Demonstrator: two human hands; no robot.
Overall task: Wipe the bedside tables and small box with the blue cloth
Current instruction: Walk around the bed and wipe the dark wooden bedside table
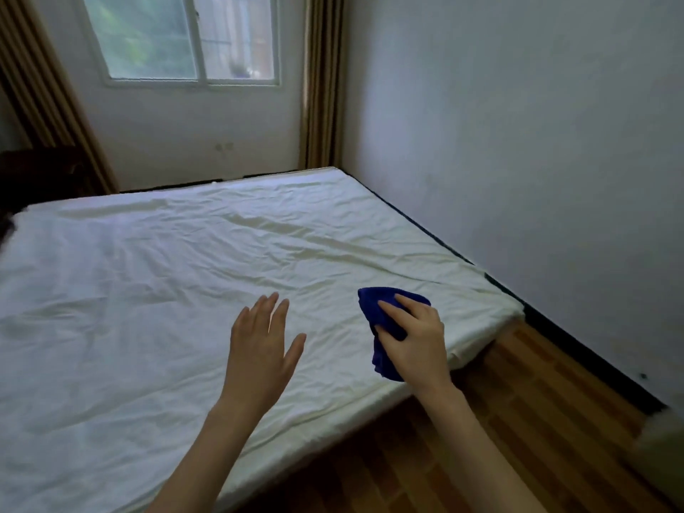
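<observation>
My right hand (416,340) grips the bunched blue cloth (379,311) over the near right corner of the bed. The cloth sticks out past my fingers towards the far side and hangs below my palm. My left hand (261,349) hovers flat over the white sheet to the left of the cloth, fingers spread, holding nothing. No bedside table top or small box shows clearly; a dark piece of furniture (40,172) stands at the far left beyond the bed, and what it is I cannot tell.
A bed with a wrinkled white sheet (166,275) fills most of the view. Wooden floor (518,409) runs along its right side beside a white wall (518,142) with a dark skirting. A window (185,38) and brown curtains (322,79) are at the far end.
</observation>
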